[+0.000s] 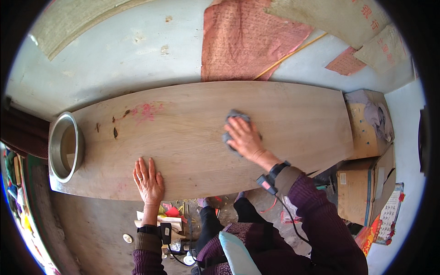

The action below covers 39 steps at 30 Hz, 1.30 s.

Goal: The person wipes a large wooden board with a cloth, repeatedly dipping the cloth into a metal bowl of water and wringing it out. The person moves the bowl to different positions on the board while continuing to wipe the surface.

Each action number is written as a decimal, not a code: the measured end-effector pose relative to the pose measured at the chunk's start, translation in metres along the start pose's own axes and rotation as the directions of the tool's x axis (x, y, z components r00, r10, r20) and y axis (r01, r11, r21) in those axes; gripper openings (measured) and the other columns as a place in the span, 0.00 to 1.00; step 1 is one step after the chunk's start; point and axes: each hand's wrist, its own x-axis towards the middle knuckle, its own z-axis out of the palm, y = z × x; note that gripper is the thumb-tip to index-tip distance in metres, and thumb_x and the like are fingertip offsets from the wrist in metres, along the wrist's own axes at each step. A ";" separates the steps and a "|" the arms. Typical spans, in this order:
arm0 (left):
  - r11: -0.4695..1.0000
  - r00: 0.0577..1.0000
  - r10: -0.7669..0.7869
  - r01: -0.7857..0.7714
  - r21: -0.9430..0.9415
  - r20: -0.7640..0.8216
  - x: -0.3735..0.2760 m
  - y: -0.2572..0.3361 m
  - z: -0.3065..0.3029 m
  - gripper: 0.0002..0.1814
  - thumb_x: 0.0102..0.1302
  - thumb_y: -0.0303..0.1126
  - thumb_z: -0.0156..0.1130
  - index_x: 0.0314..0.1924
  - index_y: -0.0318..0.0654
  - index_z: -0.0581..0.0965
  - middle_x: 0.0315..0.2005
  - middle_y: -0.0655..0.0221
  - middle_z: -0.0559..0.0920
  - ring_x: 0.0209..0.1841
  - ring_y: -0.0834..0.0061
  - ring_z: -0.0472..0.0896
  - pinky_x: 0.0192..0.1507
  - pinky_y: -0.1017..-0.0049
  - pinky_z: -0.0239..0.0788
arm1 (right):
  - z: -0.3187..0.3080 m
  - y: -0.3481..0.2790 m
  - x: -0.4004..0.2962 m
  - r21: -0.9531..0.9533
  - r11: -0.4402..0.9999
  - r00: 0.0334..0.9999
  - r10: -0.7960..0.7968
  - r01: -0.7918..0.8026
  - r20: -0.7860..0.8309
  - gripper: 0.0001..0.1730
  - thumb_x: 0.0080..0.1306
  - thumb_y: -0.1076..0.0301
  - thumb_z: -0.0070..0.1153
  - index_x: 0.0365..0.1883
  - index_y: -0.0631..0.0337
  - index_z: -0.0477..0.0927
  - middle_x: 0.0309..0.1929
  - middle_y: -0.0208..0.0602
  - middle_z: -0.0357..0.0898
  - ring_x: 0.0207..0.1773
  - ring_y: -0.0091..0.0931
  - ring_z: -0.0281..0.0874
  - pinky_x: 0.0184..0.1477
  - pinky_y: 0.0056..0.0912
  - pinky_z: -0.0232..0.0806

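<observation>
A long wooden tabletop spreads before me, its grain pale and damp-looking. My right hand presses a wadded grey cloth against the wood, right of the middle; both look slightly blurred. Near the front edge, my left hand rests palm down with fingers apart and nothing in it. Pink stains and several dark knots or cracks mark the far left part of the wood. At the left end stands a round metal basin with some liquid in it.
Cardboard boxes are stacked past the right end, with a purple-grey cloth on top. Behind the table, a white wall carries red paper and a leaning thin stick. Paper scraps litter the floor near my feet.
</observation>
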 end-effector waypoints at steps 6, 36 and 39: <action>1.000 1.000 -0.004 0.004 0.024 -0.014 0.000 0.002 0.000 0.29 0.68 0.40 0.43 0.68 0.41 0.60 0.70 0.55 0.52 0.72 0.57 0.47 0.70 0.56 0.35 | -0.018 0.081 -0.102 -0.019 0.924 0.923 0.382 -0.382 0.051 0.31 0.63 0.54 0.52 0.64 0.53 0.66 0.71 0.36 0.54 0.70 0.37 0.51 0.63 0.54 0.47; 0.993 0.998 0.045 -0.041 0.112 -0.037 -0.002 -0.009 0.016 0.28 0.71 0.42 0.39 0.69 0.41 0.59 0.70 0.55 0.52 0.72 0.53 0.48 0.70 0.56 0.37 | -0.039 -0.025 -0.136 0.142 0.966 0.975 0.208 -0.217 0.071 0.33 0.58 0.50 0.57 0.59 0.56 0.69 0.69 0.37 0.57 0.70 0.33 0.52 0.62 0.57 0.50; 0.994 0.998 0.040 -0.035 0.101 -0.051 -0.001 -0.008 0.018 0.28 0.72 0.42 0.38 0.69 0.40 0.58 0.70 0.55 0.52 0.71 0.53 0.49 0.70 0.55 0.38 | -0.040 0.002 -0.137 0.170 0.979 0.993 0.100 -0.108 0.059 0.33 0.60 0.49 0.56 0.60 0.54 0.69 0.69 0.35 0.57 0.71 0.33 0.52 0.64 0.54 0.48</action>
